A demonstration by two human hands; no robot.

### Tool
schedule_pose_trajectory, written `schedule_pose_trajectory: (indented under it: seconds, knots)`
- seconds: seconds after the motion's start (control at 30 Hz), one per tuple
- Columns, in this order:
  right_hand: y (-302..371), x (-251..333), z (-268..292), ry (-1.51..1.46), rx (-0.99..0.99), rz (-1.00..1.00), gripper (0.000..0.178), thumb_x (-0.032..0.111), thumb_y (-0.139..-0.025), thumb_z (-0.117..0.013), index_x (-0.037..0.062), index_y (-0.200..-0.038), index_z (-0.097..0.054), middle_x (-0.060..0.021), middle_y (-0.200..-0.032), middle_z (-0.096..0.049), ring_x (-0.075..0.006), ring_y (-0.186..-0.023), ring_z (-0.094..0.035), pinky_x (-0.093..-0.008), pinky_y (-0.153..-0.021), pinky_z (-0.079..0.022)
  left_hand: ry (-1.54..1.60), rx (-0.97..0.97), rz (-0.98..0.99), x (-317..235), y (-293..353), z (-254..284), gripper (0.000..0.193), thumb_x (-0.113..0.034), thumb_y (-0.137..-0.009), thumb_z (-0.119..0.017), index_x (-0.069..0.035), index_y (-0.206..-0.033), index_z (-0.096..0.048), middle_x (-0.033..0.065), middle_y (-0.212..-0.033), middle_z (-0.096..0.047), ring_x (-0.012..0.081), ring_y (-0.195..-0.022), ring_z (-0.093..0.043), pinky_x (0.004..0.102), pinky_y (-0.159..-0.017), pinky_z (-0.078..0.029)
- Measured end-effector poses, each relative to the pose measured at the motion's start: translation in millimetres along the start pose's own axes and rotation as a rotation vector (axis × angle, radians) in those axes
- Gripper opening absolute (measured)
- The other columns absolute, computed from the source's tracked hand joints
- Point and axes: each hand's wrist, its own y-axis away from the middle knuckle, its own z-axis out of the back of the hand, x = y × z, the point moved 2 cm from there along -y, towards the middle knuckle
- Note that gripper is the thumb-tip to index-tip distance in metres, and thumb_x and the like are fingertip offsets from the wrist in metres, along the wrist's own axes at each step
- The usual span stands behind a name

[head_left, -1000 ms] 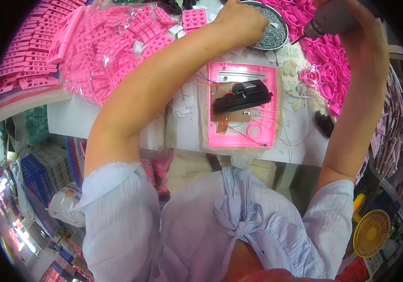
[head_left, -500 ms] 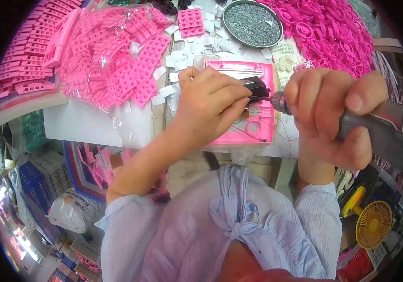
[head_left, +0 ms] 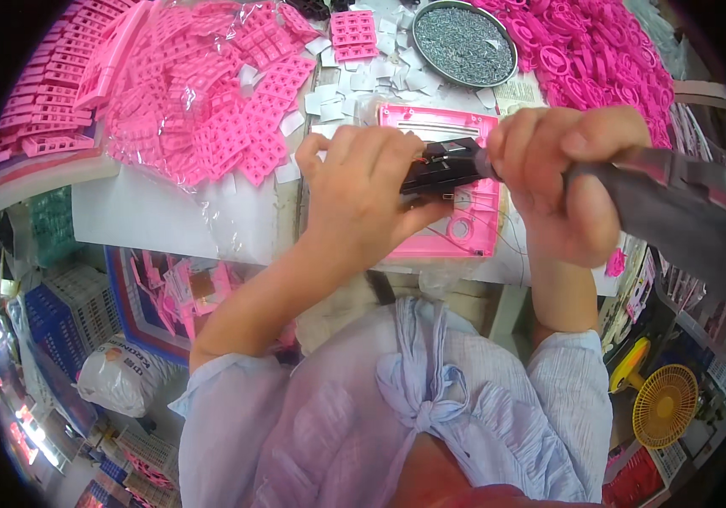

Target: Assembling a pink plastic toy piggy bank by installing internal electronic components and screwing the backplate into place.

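Note:
My left hand (head_left: 353, 193) grips a small black plastic housing (head_left: 441, 175), tilted above a pink plastic casing (head_left: 480, 241). Thin wires run across the casing, which also has a round ring and metal strips. In my closed right hand (head_left: 553, 173) is a dark grey power screwdriver (head_left: 676, 216), lying roughly level with its nose pointing left. The nose meets the right end of the black housing; whether the bit sits in a screw is hidden.
A round tray (head_left: 511, 59) of small screws stands at the back. Pink grid-like parts (head_left: 202, 102) lie heaped in clear plastic at left, and magenta parts (head_left: 608, 59) pile up at right. White paper squares (head_left: 329, 106) are scattered between. A yellow fan (head_left: 666, 406) is low at right.
The black housing has turned and shifted left, showing more of itself. My right hand and the screwdriver have moved left, bringing the nose against it.

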Motion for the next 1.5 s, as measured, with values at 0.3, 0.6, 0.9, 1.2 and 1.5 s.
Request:
schedule_pose_trajectory:
  seconds: [0.3, 0.6, 0.9, 1.2, 1.5]
  knots:
    - [2, -20, -7, 0.058, -0.016, -0.014, 0.027, 0.024, -0.098, -0.063, 0.0072, -0.113, -0.048, -0.0011, -0.066, -0.05, -0.0142, -0.061, -0.048, -0.0348, -0.063, -0.043, -0.057, 0.031, -0.115, 14, 16, -11, 0.043, -0.033, -0.072, -0.084, -0.016, -0.109, -0.069, -0.0036, -0.103, -0.069, 0.0169, -0.091, -0.06, 0.0432, -0.088, -0.027]
    - [3, -23, -13, 0.167, 0.041, -0.007, 0.025, 0.019, -0.096, -0.065, 0.0056, -0.104, -0.046, -0.0056, -0.069, -0.054, -0.0153, -0.059, -0.05, -0.0341, -0.06, -0.046, -0.018, 0.006, -0.149, 15, 12, -14, 0.04, -0.03, -0.068, -0.084, -0.012, -0.099, -0.067, -0.0028, -0.094, -0.064, 0.0171, -0.085, -0.057, 0.0451, -0.088, -0.029]
    - [-3, -31, -12, 0.411, 0.177, 0.014, 0.03, 0.022, -0.096, -0.07, 0.0052, -0.105, -0.047, -0.0038, -0.065, -0.053, -0.0133, -0.053, -0.049, -0.0343, -0.054, -0.045, 0.041, 0.003, -0.167, 20, 14, -14, 0.04, -0.029, -0.068, -0.084, -0.012, -0.1, -0.068, -0.0034, -0.095, -0.063, 0.0181, -0.089, -0.058, 0.0459, -0.088, -0.028]
    - [38, -26, 41, 1.094, 0.52, -0.245, 0.08, 0.013, -0.068, -0.087, 0.0053, -0.142, -0.056, -0.0143, -0.113, -0.066, -0.0283, -0.098, -0.059, -0.0401, -0.086, -0.049, 0.141, 0.158, -0.028, 31, 14, -20, 0.048, -0.036, -0.079, -0.08, -0.012, -0.117, -0.063, 0.0, -0.107, -0.068, 0.0237, -0.11, -0.057, 0.0521, -0.101, -0.025]
    - [4, -41, 53, 1.094, 0.359, -0.669, 0.037, 0.037, -0.095, -0.065, 0.0011, -0.095, -0.072, -0.0175, -0.07, -0.068, -0.036, -0.066, -0.067, -0.0447, -0.065, -0.051, 0.259, 0.024, 0.163, 31, 25, -23, 0.062, -0.03, -0.086, -0.075, -0.003, -0.136, -0.05, 0.0054, -0.115, -0.068, 0.0249, -0.111, -0.056, 0.0455, -0.101, -0.03]
